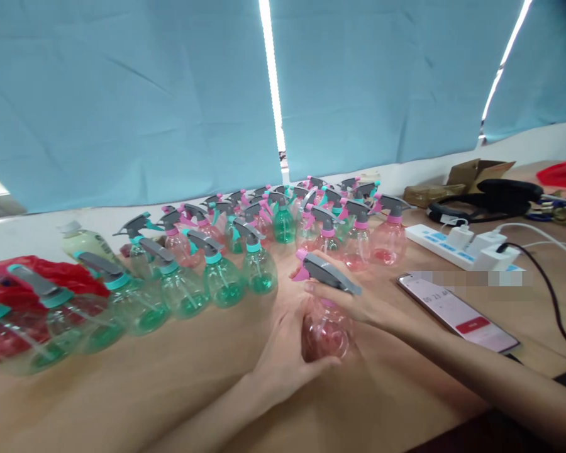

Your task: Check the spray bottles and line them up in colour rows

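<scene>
A clear pink spray bottle [327, 333] with a grey and pink trigger head [327, 272] stands on the table in front of me. My left hand [290, 343] is wrapped round the bottle's body from the left, thumb across its near side. Up at the neck, my right hand [344, 302] grips the spray head, with fingers reaching round it to the pink nozzle. Part of the neck is hidden by the fingers. Just left of my hands stands a green spray bottle [260, 270], and behind them is another pink spray bottle [389, 242].
Several green spray bottles [183, 296] line the left side, with more pink and green ones behind. To the right lie a phone [457, 314], a white power strip [446, 245] with plugs and cables, and black headphones [485, 198]. A red plastic bag [42, 274] sits at left.
</scene>
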Tool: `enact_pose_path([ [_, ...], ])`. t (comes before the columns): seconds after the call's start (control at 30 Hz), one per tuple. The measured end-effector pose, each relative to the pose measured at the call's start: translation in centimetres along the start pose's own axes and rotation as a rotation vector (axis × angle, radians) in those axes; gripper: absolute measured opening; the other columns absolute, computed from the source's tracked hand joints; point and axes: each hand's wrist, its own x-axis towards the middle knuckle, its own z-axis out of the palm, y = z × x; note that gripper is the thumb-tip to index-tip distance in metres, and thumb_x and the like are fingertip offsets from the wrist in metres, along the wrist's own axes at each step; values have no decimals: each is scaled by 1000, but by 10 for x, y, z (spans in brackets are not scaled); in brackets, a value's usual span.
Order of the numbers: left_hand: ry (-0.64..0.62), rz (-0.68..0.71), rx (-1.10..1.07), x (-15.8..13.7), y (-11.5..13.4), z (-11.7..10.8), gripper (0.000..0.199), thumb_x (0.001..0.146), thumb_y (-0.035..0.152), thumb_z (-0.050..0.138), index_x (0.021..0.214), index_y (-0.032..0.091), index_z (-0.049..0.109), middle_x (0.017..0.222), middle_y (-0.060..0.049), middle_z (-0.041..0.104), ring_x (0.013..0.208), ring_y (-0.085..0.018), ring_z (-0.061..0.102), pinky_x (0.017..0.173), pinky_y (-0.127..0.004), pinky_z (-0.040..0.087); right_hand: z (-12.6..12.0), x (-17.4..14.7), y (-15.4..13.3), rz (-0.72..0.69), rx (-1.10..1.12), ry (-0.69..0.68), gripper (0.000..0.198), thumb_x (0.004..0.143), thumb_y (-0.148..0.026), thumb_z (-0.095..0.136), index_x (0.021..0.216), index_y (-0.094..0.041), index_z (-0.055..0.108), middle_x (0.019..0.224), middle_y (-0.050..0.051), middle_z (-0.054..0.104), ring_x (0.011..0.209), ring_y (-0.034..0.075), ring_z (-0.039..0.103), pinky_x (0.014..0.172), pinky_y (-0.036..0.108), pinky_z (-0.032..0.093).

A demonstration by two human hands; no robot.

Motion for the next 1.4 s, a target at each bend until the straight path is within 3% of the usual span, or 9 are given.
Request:
enact_pose_path([
  [0.2, -107, 12, 355, -19, -24, -18, 58, 86, 42, 65, 134, 17, 46, 138, -17, 52, 128, -35, 47, 103, -56, 39, 10, 16, -4, -11, 33, 11, 20, 81, -37, 64, 79, -24, 49, 73, -4, 46, 62, 10, 42, 58, 24, 37],
  [0.4, -94, 27, 490, -29, -30, -22, 52, 89, 40, 59, 132, 13, 50, 139, -18, 51, 129, -34, 47, 105, -55, 38, 18, 31, 3, -23, -27, -7, 25, 83, -49, 60, 77, -25, 53, 73, -2, 53, 64, 13, 48, 61, 27, 44],
  [0.67, -105, 20, 514, -29, -30, -20, 51, 89, 40, 58, 131, 11, 51, 138, -19, 52, 130, -35, 47, 105, -56, 37, 16, 36, -5, -26, -87, -31, 33, 83, -58, 56, 76, -26, 54, 72, -1, 50, 68, 15, 49, 71, 30, 46],
  [0.97, -115, 10, 501, -29, -28, -20, 46, 90, 40, 57, 129, 15, 53, 139, -17, 52, 130, -34, 46, 105, -55, 37, 19, 38, 9, -179, -88, 0, 24, 90, -35, 54, 71, -22, 45, 65, -5, 43, 58, 9, 41, 57, 26, 36],
  [1.17, -153, -13, 516, -27, -26, -19, 47, 89, 39, 58, 127, 12, 54, 139, -19, 52, 131, -35, 45, 105, -56, 37, 19, 32, 13, -105, -107, 8, 26, 91, -43, 51, 73, -24, 49, 71, -3, 45, 64, 12, 43, 65, 27, 42],
  [1.4, -194, -42, 519, -24, -22, -19, 45, 89, 39, 57, 123, 8, 56, 141, -21, 49, 132, -36, 42, 106, -56, 35, 20, 32, 12, -67, -31, 17, 15, 85, -32, 58, 76, -24, 50, 74, -3, 50, 66, 13, 47, 64, 27, 40],
])
